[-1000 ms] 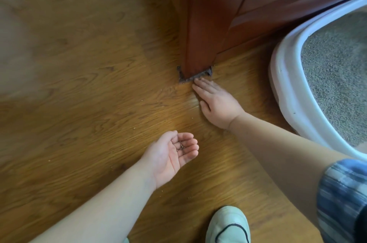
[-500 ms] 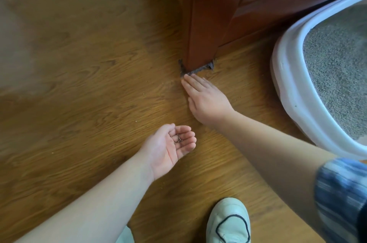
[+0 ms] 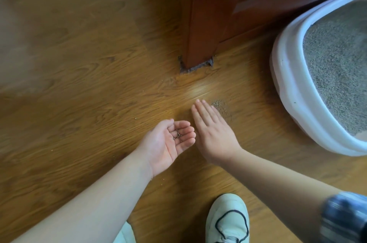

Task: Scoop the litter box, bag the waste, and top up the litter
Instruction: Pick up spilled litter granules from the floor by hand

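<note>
A white litter box (image 3: pixel 286 91) full of grey litter (image 3: pixel 337 60) sits on the wooden floor at the right. My left hand (image 3: pixel 168 143) is cupped palm up just above the floor and carries a few litter grains (image 3: pixel 178 135) on its fingers. Right beside it, my right hand (image 3: pixel 212 133) lies flat, palm down, fingers straight on the floor. A small pile of spilled litter (image 3: pixel 219 105) lies next to its fingertips, between the hand and the box. No scoop or bag is in view.
A dark red wooden furniture leg (image 3: pixel 200 24) stands on a felt pad (image 3: pixel 195 68) straight ahead, with a cabinet panel behind it. Loose grains dot the floor near the pad. My pale shoe (image 3: pixel 226 221) is at the bottom edge.
My right hand has swept back from the furniture leg toward me, leaving a small pile of litter beside its fingertips. It now lies next to my cupped left hand.
</note>
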`<state>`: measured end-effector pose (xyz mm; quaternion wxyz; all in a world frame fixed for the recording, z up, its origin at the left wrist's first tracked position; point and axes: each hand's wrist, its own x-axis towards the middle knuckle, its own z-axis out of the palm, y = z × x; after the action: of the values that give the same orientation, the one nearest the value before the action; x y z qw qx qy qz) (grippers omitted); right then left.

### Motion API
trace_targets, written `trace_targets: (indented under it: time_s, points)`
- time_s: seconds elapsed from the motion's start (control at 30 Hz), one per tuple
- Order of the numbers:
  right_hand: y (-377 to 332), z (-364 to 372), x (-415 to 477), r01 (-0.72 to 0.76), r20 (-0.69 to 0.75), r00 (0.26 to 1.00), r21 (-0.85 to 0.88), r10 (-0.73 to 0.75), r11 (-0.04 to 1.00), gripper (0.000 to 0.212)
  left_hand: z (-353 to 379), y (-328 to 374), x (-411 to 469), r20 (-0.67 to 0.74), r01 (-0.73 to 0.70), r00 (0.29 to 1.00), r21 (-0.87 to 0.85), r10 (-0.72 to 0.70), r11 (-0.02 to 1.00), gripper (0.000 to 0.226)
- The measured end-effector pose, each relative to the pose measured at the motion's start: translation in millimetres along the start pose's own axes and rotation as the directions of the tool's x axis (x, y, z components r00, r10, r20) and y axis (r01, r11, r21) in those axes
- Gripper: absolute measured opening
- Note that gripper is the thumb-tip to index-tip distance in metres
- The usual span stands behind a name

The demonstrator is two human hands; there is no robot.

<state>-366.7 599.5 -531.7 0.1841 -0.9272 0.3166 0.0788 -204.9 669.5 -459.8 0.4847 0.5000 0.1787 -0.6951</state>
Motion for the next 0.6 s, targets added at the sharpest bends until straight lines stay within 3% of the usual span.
trace_targets:
  time_s: [0.17, 0.27, 0.4, 0.6]
  points:
    - [-35, 26, 30, 0.174, 0.052, 0.982, 0.108, -0.180, 0.979, 0.072, -1, 1, 0, 0.000, -0.012, 1.000, 0.017, 0.012, 1.000, 0.039]
    - [-42, 30, 44, 0.220, 0.095, 0.970, 0.037, -0.223, 0.975, 0.073, -4, 3, 0, -0.016, -0.025, 1.000, 0.026, 0.025, 0.999, 0.039]
    - [-27, 26, 47, 0.116, 0.094, 0.990, -0.107, -0.106, 0.987, 0.071, -6, 2, 2, -0.011, -0.013, 1.000, 0.017, 0.013, 1.000, 0.039]
    - [5, 10, 34, -0.112, 0.109, 0.987, -0.048, 0.117, 0.993, 0.078, -2, -1, 8, 0.011, -0.002, 1.000, 0.015, 0.002, 1.000, 0.042]
